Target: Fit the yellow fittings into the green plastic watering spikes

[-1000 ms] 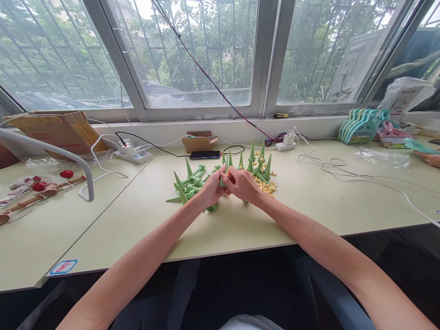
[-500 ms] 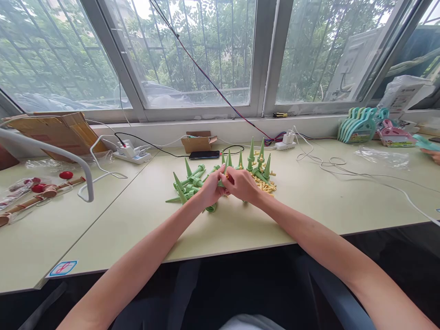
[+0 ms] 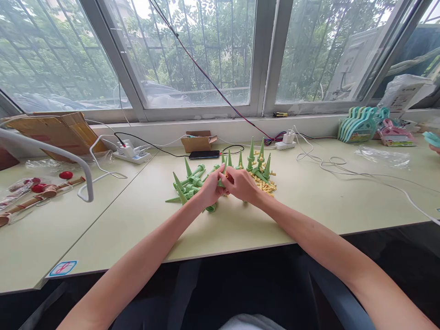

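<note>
My left hand (image 3: 212, 188) and my right hand (image 3: 243, 184) meet over the middle of the table, fingers curled round a green cone-shaped spike part (image 3: 222, 182) held between them. To the left of my hands lies a heap of green spikes (image 3: 188, 184). Several more green spikes (image 3: 258, 164) stand upright behind my right hand. Beside them is a small pile of yellow pegs (image 3: 265, 185). What my right fingertips pinch is too small to make out.
A black phone (image 3: 205, 155) and a small cardboard box (image 3: 198, 141) lie by the window sill, with power strips (image 3: 133, 154) and white cables (image 3: 347, 170). Red and wooden toys (image 3: 37, 190) sit at the left. Another person's hand (image 3: 433, 147) shows at the far right, beside teal plastic items (image 3: 357, 125).
My hands stay together on the green spike with only slight finger movement. The other person's hand at the far right has drawn back toward the edge.
</note>
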Tool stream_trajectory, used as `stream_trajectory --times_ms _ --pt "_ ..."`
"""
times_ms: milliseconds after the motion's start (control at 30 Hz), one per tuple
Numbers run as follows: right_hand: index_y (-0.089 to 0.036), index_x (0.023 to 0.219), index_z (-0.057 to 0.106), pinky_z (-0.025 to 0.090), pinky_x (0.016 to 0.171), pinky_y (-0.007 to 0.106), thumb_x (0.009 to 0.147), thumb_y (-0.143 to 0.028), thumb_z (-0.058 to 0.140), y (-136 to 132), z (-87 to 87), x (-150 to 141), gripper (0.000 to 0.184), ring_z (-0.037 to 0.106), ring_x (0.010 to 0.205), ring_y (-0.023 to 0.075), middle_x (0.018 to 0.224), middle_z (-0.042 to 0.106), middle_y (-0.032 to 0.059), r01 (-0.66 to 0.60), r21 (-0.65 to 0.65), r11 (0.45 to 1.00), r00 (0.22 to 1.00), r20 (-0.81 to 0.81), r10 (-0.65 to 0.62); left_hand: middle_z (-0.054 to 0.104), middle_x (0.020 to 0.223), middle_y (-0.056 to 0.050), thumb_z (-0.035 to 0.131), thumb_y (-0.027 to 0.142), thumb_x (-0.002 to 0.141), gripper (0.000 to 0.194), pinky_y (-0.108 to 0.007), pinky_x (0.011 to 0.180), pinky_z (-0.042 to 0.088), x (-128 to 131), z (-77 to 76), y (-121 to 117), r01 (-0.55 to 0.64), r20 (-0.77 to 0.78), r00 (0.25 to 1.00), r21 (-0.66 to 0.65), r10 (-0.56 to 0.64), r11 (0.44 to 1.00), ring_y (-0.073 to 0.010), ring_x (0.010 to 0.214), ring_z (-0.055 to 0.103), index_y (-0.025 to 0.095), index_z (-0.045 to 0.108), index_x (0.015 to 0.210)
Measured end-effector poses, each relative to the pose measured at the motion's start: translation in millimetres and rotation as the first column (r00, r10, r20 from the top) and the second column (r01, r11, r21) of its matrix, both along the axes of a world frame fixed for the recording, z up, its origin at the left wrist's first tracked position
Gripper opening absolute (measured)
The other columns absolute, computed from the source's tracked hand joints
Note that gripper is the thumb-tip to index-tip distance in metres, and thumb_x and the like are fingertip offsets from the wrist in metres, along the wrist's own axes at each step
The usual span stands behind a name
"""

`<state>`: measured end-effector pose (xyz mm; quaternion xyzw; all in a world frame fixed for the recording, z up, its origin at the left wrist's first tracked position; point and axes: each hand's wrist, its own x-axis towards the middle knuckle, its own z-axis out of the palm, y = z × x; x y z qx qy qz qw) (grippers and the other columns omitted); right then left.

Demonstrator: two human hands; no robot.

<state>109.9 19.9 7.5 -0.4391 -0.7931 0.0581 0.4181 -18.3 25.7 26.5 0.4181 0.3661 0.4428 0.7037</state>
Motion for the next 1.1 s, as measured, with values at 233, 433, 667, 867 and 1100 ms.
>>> stream_trajectory --times_ms 233,433,667,867,1100 --pt "-0.021 0.069 0.038 0.027 0.054 0.023 0.095 -0.04 0.045 1.7 -1.0 -1.5 0.032 0.036 0.049 0.0093 0.056 0.048 -0.0046 -0.027 -0.02 0.999 0.997 -0.075 0.025 0.047 0.054 0.002 0.066 0.044 0.081 0.038 -0.022 0.039 0.037 1.1 1.0 -0.8 -0.022 -0.011 1.0 0.018 0.022 1.0 -0.0104 0.042 0.047 0.019 0.044 0.064" --pt "-0.022 0.068 0.035 0.027 0.054 0.023 0.094 -0.039 0.045 3.1 -1.6 -1.9 0.033 0.035 0.049 0.0089 0.055 0.046 -0.0054 -0.05 -0.017 0.999 0.994 -0.1 0.048 0.046 0.054 0.003 0.067 0.044 0.08 0.037 -0.022 0.039 0.036 1.2 -0.2 0.0 -0.037 -0.015 0.999 0.019 0.037 0.999 -0.01 0.042 0.045 0.019 0.045 0.066" --pt "-0.021 0.068 0.035 0.026 0.054 0.023 0.094 -0.039 0.045 2.4 -0.6 -2.2 0.034 0.034 0.049 0.0089 0.054 0.044 -0.0055 -0.05 -0.028 0.998 0.993 -0.109 0.047 0.046 0.056 0.003 0.066 0.043 0.08 0.035 -0.022 0.039 0.037 2.1 1.1 -1.4 -0.05 -0.01 0.999 0.019 0.05 0.999 -0.0096 0.043 0.045 0.019 0.045 0.066" --pt "-0.021 0.067 0.033 0.025 0.054 0.024 0.094 -0.038 0.045 1.6 0.6 -1.8 0.034 0.032 0.049 0.0089 0.053 0.041 -0.0059 -0.065 -0.038 0.997 0.991 -0.124 0.06 0.045 0.057 0.003 0.069 0.046 0.077 0.037 -0.022 0.039 0.037 2.5 0.6 -1.2 -0.069 -0.03 0.997 0.016 0.069 0.998 -0.0098 0.045 0.044 0.019 0.045 0.067" --pt "-0.021 0.066 0.033 0.024 0.054 0.024 0.094 -0.038 0.045 2.9 0.6 -1.6 0.034 0.031 0.05 0.0089 0.053 0.039 -0.0059 -0.068 -0.028 0.997 0.991 -0.115 0.065 0.045 0.058 0.003 0.07 0.045 0.076 0.037 -0.022 0.04 0.037 2.7 -0.5 -0.4 -0.074 -0.028 0.997 0.024 0.075 0.997 -0.0098 0.046 0.044 0.019 0.046 0.067"
